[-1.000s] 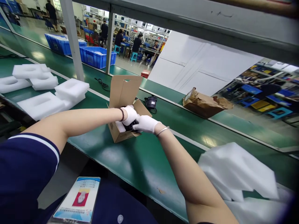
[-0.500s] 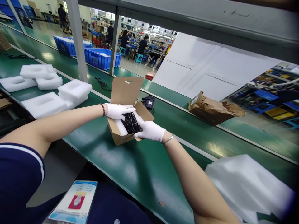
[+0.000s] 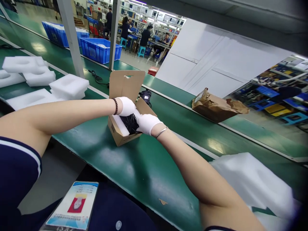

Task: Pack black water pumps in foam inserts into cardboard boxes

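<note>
An open cardboard box [image 3: 117, 134] stands on the green conveyor belt [image 3: 134, 166], its lid flap upright. Inside lie a white foam insert [image 3: 120, 125] and a black item in a plastic bag [image 3: 130, 123]. My left hand [image 3: 126, 106], in a white glove, curls over the far side of the black item. My right hand [image 3: 147, 123], also gloved, presses on the item's near right side inside the box. Both hands have their fingers closed around the bagged item.
Several white foam inserts [image 3: 68, 86] lie on the belt at left. A black device with a cable [image 3: 145, 95] sits behind the box. A crumpled brown paper bag [image 3: 214, 107] lies to the right. White foam sheets [image 3: 252, 183] pile at near right. Blue crates [image 3: 98, 49] and seated workers are beyond.
My left hand went from flat and stretched over the item to curled around it. Both hands pushed the black item deeper into the box. The view shifted slightly.
</note>
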Demonstrator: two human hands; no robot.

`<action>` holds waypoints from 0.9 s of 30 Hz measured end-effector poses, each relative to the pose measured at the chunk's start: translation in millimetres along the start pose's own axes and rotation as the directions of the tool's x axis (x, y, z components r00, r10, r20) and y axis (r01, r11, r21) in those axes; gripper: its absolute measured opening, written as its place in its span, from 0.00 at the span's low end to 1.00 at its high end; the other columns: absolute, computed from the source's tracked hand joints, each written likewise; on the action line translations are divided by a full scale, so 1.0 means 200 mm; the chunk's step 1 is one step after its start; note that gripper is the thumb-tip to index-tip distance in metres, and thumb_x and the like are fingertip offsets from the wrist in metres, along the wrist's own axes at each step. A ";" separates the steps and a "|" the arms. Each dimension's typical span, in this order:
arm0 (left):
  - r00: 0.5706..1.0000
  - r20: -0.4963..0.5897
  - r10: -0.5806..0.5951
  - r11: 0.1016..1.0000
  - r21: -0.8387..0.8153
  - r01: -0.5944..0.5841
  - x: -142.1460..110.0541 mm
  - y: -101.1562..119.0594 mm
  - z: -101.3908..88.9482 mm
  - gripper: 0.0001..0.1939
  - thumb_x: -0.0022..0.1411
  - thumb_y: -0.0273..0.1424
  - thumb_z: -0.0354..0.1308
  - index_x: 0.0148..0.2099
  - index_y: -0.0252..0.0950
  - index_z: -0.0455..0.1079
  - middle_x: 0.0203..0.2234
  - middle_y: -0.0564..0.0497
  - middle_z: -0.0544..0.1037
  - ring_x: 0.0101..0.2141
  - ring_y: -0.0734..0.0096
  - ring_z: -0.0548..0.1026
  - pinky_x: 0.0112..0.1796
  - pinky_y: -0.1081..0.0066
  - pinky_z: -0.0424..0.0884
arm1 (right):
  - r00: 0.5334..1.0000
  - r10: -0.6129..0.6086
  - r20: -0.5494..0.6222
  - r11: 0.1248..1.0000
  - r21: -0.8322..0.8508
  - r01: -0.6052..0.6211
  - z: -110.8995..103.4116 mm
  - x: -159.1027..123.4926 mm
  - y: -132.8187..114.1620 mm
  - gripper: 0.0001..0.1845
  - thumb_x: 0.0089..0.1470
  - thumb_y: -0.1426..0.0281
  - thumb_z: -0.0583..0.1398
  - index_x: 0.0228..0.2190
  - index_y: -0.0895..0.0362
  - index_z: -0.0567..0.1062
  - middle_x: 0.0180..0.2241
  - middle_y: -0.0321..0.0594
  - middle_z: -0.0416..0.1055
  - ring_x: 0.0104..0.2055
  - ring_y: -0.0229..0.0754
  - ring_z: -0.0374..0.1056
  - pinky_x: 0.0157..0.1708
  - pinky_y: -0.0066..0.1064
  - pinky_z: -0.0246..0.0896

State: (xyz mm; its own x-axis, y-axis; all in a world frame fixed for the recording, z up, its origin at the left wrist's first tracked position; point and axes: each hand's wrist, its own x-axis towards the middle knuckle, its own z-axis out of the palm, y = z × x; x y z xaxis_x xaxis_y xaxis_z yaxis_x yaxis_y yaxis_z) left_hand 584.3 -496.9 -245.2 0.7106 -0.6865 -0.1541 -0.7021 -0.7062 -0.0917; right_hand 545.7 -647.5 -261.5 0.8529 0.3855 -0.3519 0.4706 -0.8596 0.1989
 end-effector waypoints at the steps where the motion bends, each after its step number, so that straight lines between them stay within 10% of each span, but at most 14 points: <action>1: 0.999 0.039 0.008 0.999 0.035 -0.009 0.02 0.01 -0.02 0.13 0.59 0.28 0.54 0.42 0.34 0.78 0.28 0.40 0.79 0.38 0.50 0.78 0.41 0.59 0.69 | 0.999 -0.027 0.031 1.000 0.007 0.027 -0.02 0.00 0.01 0.49 0.50 0.67 0.67 0.66 0.65 0.52 0.42 0.57 0.77 0.42 0.57 0.76 0.38 0.37 0.70; 6: 0.992 0.129 0.014 0.997 0.079 -0.024 0.05 0.00 -0.08 0.10 0.59 0.32 0.58 0.40 0.36 0.79 0.29 0.43 0.79 0.38 0.51 0.77 0.40 0.61 0.69 | 0.913 -0.250 0.323 0.922 0.368 0.122 -0.05 0.02 0.14 0.15 0.55 0.66 0.62 0.41 0.64 0.76 0.32 0.44 0.78 0.30 0.43 0.75 0.31 0.28 0.67; 10: 0.990 0.133 0.040 0.998 0.043 -0.046 0.03 -0.05 -0.06 0.13 0.62 0.34 0.56 0.46 0.38 0.77 0.33 0.42 0.79 0.39 0.52 0.76 0.41 0.61 0.67 | 0.862 -0.430 0.270 0.747 0.643 0.171 -0.02 0.03 0.22 0.16 0.53 0.60 0.64 0.38 0.60 0.76 0.33 0.38 0.76 0.32 0.39 0.73 0.30 0.26 0.66; 16: 0.999 0.041 0.025 0.999 -0.023 -0.025 -0.04 -0.11 0.02 0.20 0.65 0.35 0.53 0.59 0.47 0.70 0.39 0.43 0.79 0.43 0.51 0.76 0.46 0.59 0.64 | 0.969 -0.204 0.139 0.975 0.117 0.189 0.02 -0.04 0.14 0.14 0.54 0.59 0.64 0.36 0.58 0.76 0.28 0.43 0.73 0.31 0.46 0.72 0.30 0.32 0.60; 20: 0.997 0.079 0.014 1.000 -0.002 -0.014 -0.07 -0.13 0.02 0.25 0.66 0.33 0.51 0.65 0.47 0.63 0.44 0.43 0.79 0.40 0.54 0.76 0.43 0.61 0.66 | 0.993 -0.107 0.039 0.993 0.062 0.105 0.06 -0.05 0.05 0.20 0.57 0.66 0.61 0.50 0.59 0.73 0.43 0.54 0.74 0.39 0.52 0.75 0.38 0.36 0.66; 27: 0.986 0.159 -0.056 0.995 0.090 0.042 0.02 -0.05 -0.02 0.15 0.62 0.31 0.56 0.47 0.33 0.78 0.39 0.39 0.81 0.39 0.53 0.78 0.41 0.64 0.70 | 0.999 -0.007 -0.050 0.996 0.087 0.011 0.04 0.02 0.01 0.32 0.58 0.72 0.57 0.64 0.55 0.62 0.49 0.54 0.75 0.44 0.52 0.75 0.43 0.36 0.67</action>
State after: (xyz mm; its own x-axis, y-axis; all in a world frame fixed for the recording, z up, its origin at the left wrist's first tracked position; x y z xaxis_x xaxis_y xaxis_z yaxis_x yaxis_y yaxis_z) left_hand 594.8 -494.3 -240.5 0.7326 -0.6095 -0.3030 -0.6728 -0.7159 -0.1865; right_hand 548.1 -651.3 -269.3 0.8599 0.4076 -0.3071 0.4586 -0.8813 0.1143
